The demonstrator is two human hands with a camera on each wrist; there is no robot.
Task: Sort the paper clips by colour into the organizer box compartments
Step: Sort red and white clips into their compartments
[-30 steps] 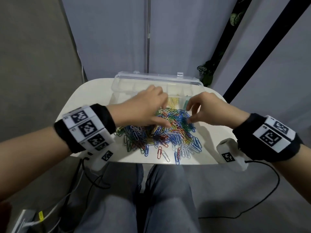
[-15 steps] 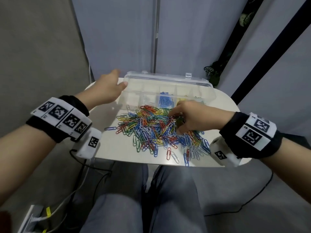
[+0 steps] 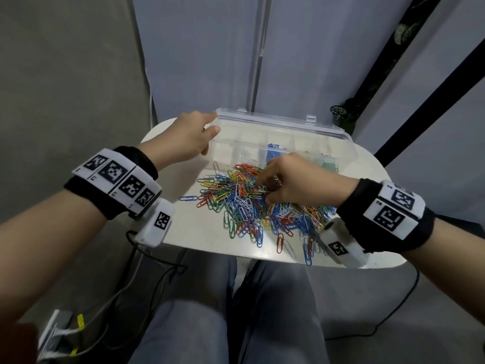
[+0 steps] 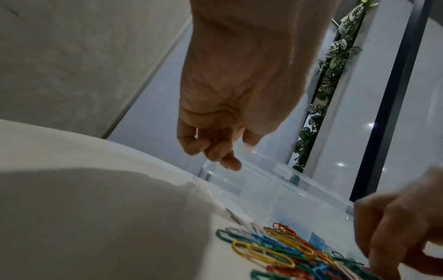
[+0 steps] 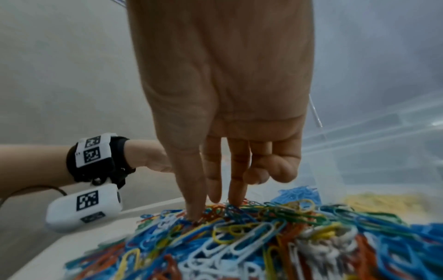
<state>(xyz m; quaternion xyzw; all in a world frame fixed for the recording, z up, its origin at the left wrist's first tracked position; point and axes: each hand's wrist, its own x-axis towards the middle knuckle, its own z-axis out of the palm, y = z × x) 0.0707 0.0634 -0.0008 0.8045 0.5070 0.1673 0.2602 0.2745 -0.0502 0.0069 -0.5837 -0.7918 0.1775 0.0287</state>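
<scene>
Paper clips (image 3: 262, 203) of mixed colours lie heaped on the white round table (image 3: 183, 232), the heap reaching from just in front of the clear organizer box (image 3: 328, 143) to near the table's front edge, where a few strays lie close to the rim. One blue clip (image 3: 188, 198) lies apart on the left, with bare tabletop around it. The box stands along the far edge, its lid raised behind it; blue clips (image 3: 273, 153) fill a middle compartment, yellow and green ones show dimly to the right, partly hidden by the wrist. Left hand (image 3: 183, 141) hovers at the box's left end, fingers loosely curled with nothing seen between them, fingertips (image 4: 230, 163) just at the lid's corner; whether they touch it cannot be told. Right hand (image 3: 294, 179) reaches down into the middle of the heap, thumb and two fingers (image 5: 237, 180) extended into the clips, the last two folded; whether a clip is pinched cannot be told. Bare tabletop lies left of the heap, below the left wrist.
</scene>
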